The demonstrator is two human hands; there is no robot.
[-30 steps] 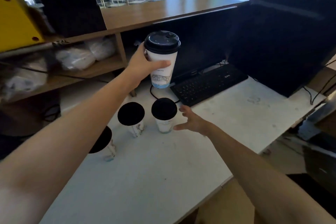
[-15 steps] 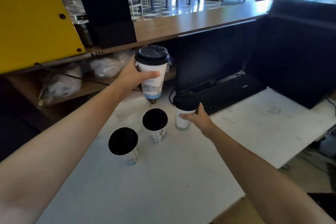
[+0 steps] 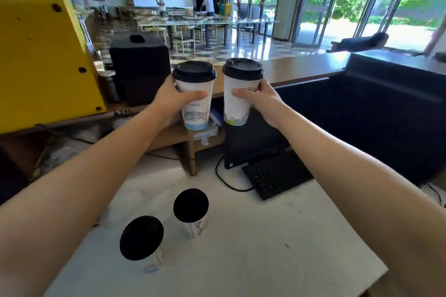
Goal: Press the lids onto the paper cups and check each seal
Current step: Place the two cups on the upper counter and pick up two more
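Observation:
My left hand [image 3: 172, 101] grips a white paper cup with a blue drawing [image 3: 196, 113], held upright in the air with a black lid on top. Beside it, my right hand [image 3: 261, 100] holds up a second white cup with a green print [image 3: 235, 106], also capped with a black lid. The two raised cups are close together but apart. Two more lidded cups stand on the white table below: one near the front left [image 3: 142, 240] and one just behind it [image 3: 191, 207].
The white table [image 3: 277, 248] carries a black keyboard [image 3: 275, 173] and a dark monitor [image 3: 251, 144] at the back right. A wooden counter [image 3: 296, 67] and shelf run behind. A yellow panel [image 3: 41, 62] and a black box [image 3: 138, 67] stand at the left.
My right hand has lifted the cup it grasped off the table up beside the left-hand cup. The left-hand cup stayed raised. The camera has tilted upward.

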